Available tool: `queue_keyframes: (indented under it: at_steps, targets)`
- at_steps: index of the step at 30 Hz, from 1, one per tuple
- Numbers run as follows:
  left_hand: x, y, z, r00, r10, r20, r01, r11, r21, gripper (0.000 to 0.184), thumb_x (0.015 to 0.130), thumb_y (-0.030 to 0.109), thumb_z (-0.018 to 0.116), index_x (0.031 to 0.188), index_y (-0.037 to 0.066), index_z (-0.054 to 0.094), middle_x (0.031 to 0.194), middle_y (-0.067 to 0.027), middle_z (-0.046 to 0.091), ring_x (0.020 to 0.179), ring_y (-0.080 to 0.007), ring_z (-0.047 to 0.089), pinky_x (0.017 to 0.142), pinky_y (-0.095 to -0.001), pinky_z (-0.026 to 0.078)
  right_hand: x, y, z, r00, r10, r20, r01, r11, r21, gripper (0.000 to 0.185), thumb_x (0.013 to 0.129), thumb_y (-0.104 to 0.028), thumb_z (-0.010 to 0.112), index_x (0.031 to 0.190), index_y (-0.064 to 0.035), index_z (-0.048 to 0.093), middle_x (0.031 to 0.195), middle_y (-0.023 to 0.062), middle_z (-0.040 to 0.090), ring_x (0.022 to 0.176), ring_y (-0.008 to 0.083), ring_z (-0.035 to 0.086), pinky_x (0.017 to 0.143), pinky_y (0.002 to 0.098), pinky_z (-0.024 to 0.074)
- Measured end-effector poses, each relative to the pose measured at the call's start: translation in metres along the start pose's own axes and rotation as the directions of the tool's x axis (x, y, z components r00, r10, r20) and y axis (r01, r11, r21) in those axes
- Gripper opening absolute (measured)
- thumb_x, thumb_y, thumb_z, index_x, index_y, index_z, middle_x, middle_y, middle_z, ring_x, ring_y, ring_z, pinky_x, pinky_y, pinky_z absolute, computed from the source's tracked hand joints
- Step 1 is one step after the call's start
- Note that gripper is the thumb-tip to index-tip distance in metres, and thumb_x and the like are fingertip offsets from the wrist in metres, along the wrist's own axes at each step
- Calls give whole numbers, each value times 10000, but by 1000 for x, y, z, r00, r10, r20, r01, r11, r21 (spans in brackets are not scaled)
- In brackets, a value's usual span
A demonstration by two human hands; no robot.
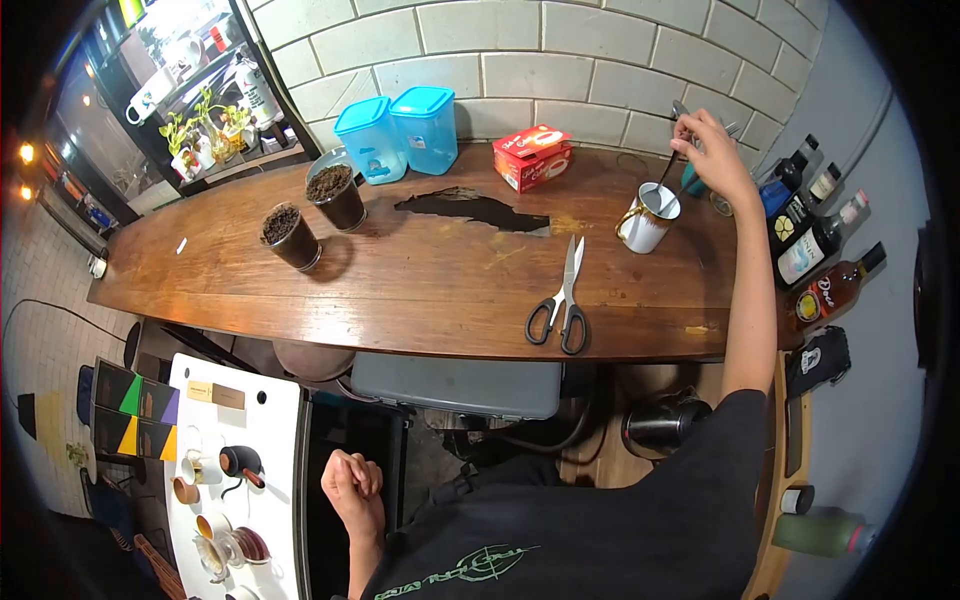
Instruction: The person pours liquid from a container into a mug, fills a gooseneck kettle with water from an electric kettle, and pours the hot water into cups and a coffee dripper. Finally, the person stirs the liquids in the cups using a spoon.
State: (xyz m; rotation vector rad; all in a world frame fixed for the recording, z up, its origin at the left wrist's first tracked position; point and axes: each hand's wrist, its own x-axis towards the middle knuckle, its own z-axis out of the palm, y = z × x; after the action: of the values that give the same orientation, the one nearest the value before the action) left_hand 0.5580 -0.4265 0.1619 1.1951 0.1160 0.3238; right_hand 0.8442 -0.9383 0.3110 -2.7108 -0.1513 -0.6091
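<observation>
Over the right end of the wooden counter, my right hand pinches the dark handle of a utensil that reaches down into a white mug with a gold-coloured handle. My left hand is held in front of my body, below the counter edge, its fingers curled; whether anything is inside cannot be seen. Scissors lie slightly open near the counter's front edge. A red box stands by the tiled wall. Two glasses of dark crumbly material, one nearer the front and one behind it, stand on the left.
Two blue lidded containers stand against the wall. Several bottles line the counter's right end. A dark, ragged-edged patch marks the counter's middle. At lower left, a white table holds a black kettle and cups.
</observation>
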Motion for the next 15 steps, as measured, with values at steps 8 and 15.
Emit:
queue_keyframes:
  at_steps: [8,15]
  targets:
    - [-2,-7,2,999,-27,22,27,999,27,388,1063,321,433,736,119,379,555,42,306,437,-41,230,431,-226,201,0,19,-2,996,-62,-61,65,997,39,199,896,-193,662,951,-22,578,888,84,566,841,205,566,758,324,451]
    - [-1,-7,5,999,-33,30,33,999,-3,404,1059,308,453,727,82,416,545,24,327,444,-60,253,446,-245,203,-6,6,-17,958,100,-269,-40,975,220,202,965,-215,605,1000,-22,555,676,37,539,625,145,487,602,308,420]
